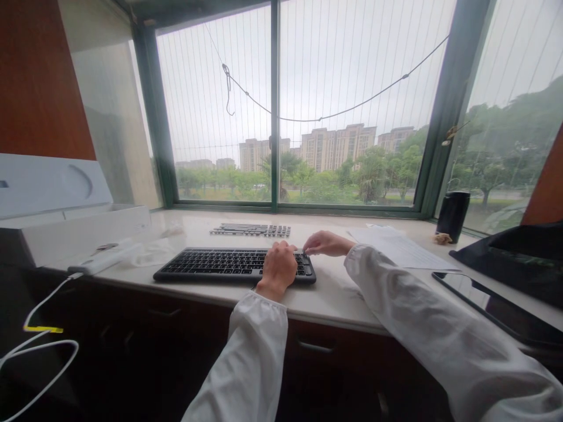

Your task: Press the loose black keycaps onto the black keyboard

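The left hand [279, 266] lies over the right-hand part of a black full-size keyboard [211, 264], its back turned up and its fingers curled down onto the keys. It seems to be placed there to steady the board, or to work at the keys under the fingertips; the knuckles hide which, and whether the fingers pinch anything cannot be told. The right hand [328, 243] comes in from the side, forearm clear of the board, with thumb and fingers drawn close together at the keyboard's far right corner. That low, sideways approach probably leaves the small keys there within view; anything between the fingertips is too small to make out.

The keyboard sits flat on the pale countertop [334, 296], under the left hand and reaching well out to its left. Its long axis runs left to right across the person's front, roughly along the counter's near edge, with one long side facing the person and the other facing the window.

Just beyond the left hand, what look like loose keycaps [257, 229] lie in rows parallel to the keyboard, an arrangement that likely keeps their order readable. Paper sheets [396, 243] lie to the right of the right hand, beyond its sleeve.
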Tool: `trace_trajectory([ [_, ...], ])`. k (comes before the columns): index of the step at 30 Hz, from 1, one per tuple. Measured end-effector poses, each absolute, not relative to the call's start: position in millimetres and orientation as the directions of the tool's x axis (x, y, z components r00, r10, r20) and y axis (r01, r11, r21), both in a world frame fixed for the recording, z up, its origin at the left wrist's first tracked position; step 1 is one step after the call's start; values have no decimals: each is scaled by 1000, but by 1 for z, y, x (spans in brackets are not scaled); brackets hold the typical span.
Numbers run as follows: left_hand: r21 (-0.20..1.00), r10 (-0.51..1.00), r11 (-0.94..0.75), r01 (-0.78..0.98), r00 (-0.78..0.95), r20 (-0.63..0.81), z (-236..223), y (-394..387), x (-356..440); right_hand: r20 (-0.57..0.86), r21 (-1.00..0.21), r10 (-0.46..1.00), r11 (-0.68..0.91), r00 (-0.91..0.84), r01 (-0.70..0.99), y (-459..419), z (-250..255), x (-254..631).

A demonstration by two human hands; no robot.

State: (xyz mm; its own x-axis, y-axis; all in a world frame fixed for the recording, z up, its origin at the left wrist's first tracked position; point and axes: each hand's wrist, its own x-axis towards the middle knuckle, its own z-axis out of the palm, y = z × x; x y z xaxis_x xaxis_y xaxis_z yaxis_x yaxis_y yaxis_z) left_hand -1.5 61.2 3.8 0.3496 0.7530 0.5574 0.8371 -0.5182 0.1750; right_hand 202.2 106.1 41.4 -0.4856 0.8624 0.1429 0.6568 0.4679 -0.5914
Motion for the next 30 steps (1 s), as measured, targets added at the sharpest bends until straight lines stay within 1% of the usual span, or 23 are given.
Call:
trace_trajectory([
  [7,177,746,-549,817,383,545,2,62,-3,122,-593,867,454,-483,665,108,39,203],
  [12,168,754,-554,815,406,516,4,59,-3,155,-545,862,483,-483,686,107,38,203],
  [15,171,774,-546,820,416,476,6,57,-3,179,-493,866,490,-467,719,105,39,200],
  [19,195,807,-530,825,421,414,7,56,-3,188,-390,881,472,-434,791,100,41,195],
  [24,187,805,-536,824,431,409,6,57,-3,199,-311,880,474,-431,824,97,43,190],
  [27,177,797,-543,821,438,416,5,58,-3,202,-315,879,476,-432,821,98,43,190],
  [30,166,806,-533,830,438,399,6,57,-3,196,-359,881,474,-432,804,99,43,191],
])
